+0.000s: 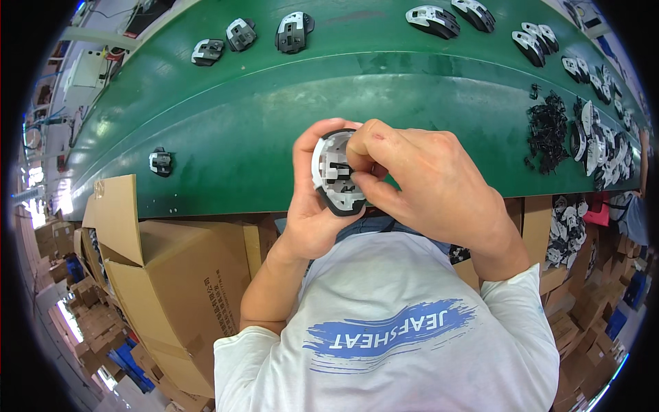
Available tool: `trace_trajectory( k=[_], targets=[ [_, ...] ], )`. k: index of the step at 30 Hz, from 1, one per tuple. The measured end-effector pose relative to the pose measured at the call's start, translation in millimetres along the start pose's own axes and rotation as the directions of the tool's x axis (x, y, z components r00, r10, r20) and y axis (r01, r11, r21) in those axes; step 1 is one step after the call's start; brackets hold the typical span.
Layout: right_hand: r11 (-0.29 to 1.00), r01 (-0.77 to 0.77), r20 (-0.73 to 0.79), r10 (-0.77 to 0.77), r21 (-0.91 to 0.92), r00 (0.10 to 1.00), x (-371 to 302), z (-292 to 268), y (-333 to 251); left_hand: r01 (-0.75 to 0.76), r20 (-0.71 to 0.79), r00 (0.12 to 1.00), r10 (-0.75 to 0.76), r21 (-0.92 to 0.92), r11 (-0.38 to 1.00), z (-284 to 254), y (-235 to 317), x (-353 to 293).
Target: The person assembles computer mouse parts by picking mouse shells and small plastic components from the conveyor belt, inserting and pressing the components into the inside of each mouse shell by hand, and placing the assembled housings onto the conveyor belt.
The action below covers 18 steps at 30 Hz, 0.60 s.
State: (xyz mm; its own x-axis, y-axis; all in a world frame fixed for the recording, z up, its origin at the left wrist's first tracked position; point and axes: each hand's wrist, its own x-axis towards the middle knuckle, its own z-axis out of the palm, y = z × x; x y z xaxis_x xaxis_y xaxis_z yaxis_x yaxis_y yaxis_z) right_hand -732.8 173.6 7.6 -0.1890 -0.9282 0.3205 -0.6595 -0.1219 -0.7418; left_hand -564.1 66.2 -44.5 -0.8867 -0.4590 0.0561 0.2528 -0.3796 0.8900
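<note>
A white and black computer mouse shell [320, 167] is held hollow side up above the near part of the green table. My left hand [310, 218] wraps round its left side and near end, with the thumb along the lower edge. From the right, my right hand [439, 184] reaches over the shell with thumb and forefinger pinched inside it. At those fingertips a small black plastic part [338, 172] lies across the shell's middle. The fingers hide the shell's right side and the part's right end.
Mouse shells [294, 32] stand along the table's far side, and one shell [160, 162] sits at the left. At right lie a heap of black parts [548, 134] and piled shells [604, 154]. An open cardboard box [182, 281] stands below the table edge at left.
</note>
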Motion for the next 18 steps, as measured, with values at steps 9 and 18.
trace_trajectory(
  k=[9, 18],
  targets=[
    [0.871, -0.151, -0.093, 0.218, 0.467, 0.971, -15.5, 4.2, 11.0, -0.516, -0.05, 0.845, 0.533, 0.192, 0.835, 7.5, -18.3, 8.4],
    [0.943, -0.067, 0.043, 0.056, 0.325, 0.997, -9.1, -40.3, 26.6, 0.005, -0.015, 1.0, -0.008, -0.177, 0.984, 29.0, 13.9, -24.7]
  ],
)
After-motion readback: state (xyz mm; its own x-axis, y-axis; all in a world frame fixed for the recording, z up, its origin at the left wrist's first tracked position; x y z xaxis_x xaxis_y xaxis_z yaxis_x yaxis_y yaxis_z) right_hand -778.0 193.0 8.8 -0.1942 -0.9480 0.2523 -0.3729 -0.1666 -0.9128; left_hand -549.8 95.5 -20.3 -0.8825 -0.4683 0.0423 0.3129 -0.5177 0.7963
